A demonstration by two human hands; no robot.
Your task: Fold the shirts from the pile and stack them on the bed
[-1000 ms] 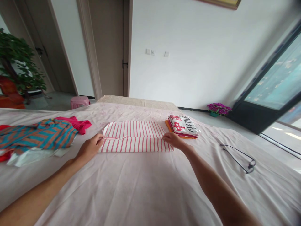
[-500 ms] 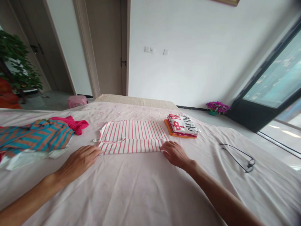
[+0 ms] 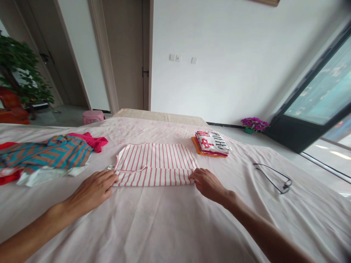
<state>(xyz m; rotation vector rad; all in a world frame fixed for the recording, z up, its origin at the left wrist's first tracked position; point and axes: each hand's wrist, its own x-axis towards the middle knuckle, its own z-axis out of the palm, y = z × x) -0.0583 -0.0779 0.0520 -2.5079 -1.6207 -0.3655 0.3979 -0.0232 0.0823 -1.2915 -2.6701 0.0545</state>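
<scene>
A white shirt with red stripes (image 3: pixel 161 157) lies partly folded on the pale pink bedsheet (image 3: pixel 153 226), its near part doubled over into a band with the curved neckline showing. My left hand (image 3: pixel 98 186) pinches the near left corner of that band, beside a small white tag. At the near right corner, my right hand (image 3: pixel 205 182) has its fingers closed on the fabric. Just beyond my right hand sits a stack of folded clothes (image 3: pixel 212 142), with a white printed shirt on top and orange cloth at the bottom.
A loose heap of clothes (image 3: pixel 52 153), striped blue and brown with pink, red and white pieces, lies to the left. Black-framed glasses (image 3: pixel 274 179) rest on the sheet at right. Beyond the bed stand a pink stool (image 3: pixel 93 117) and a pot of purple flowers (image 3: pixel 255 125).
The shirt's near edge and both hands sit slightly lower in view, and the right hand a little farther right. The view has shifted slightly; both hands still grip the shirt's corners.
</scene>
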